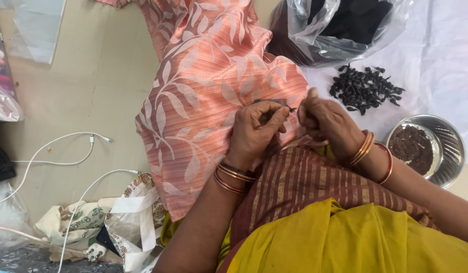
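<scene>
My left hand (pixel 255 129) and my right hand (pixel 327 121) meet above my lap, fingers pinched together on a small dark piece (pixel 279 103) held between them. What exactly the piece is, I cannot tell. Both wrists wear red and gold bangles. Under the hands lies an orange cloth with a pale leaf pattern (pixel 208 86), draped over my knee. A heap of small black dried pieces (pixel 365 88) sits on a white sheet (pixel 441 60) to the right of my right hand.
A steel bowl (pixel 453 146) with dark crumbs stands at the right. A clear plastic bag (pixel 340 28) of dark material lies at the top. White charger cables (pixel 57 151) and a printed cloth bag (pixel 112 222) lie on the beige floor at left.
</scene>
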